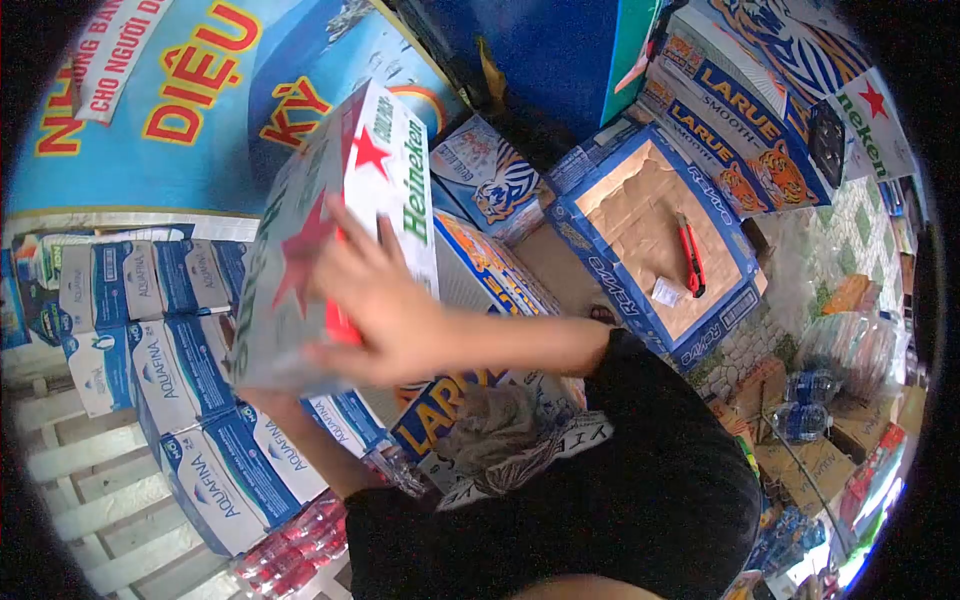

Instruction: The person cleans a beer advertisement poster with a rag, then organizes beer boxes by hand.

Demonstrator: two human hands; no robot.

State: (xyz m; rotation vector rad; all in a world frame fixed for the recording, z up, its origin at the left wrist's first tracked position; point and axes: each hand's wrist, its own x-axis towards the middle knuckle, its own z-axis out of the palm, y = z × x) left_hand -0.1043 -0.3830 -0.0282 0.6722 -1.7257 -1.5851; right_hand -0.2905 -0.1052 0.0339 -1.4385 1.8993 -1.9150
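Observation:
A grey and white Heineken beer carton (pixel 415 180) with red stars stands tilted in front of me. My right hand (pixel 375 305) is on the carton's near side with its fingers spread over the printed face, slightly blurred. My left forearm (pixel 310 430) reaches up under the carton's lower edge; the hand itself is hidden by the carton. Below and behind are Larue beer cartons (pixel 440 420). A crumpled grey cloth or bag (pixel 495 425) lies close to my body. A red box cutter (pixel 690 255) rests on a blue-edged Revive carton (pixel 610 265) to the right.
Stacked Aquafina cartons (pixel 215 480) stand at left beside white slats (pixel 90 480). Red wrapped bottles (pixel 295 545) lie below them. Larue Smooth cartons (pixel 740 130) are stacked at upper right. Plastic-wrapped bottles (pixel 800 420) and cardboard lie at lower right. A blue printed banner (pixel 200 180) hangs behind.

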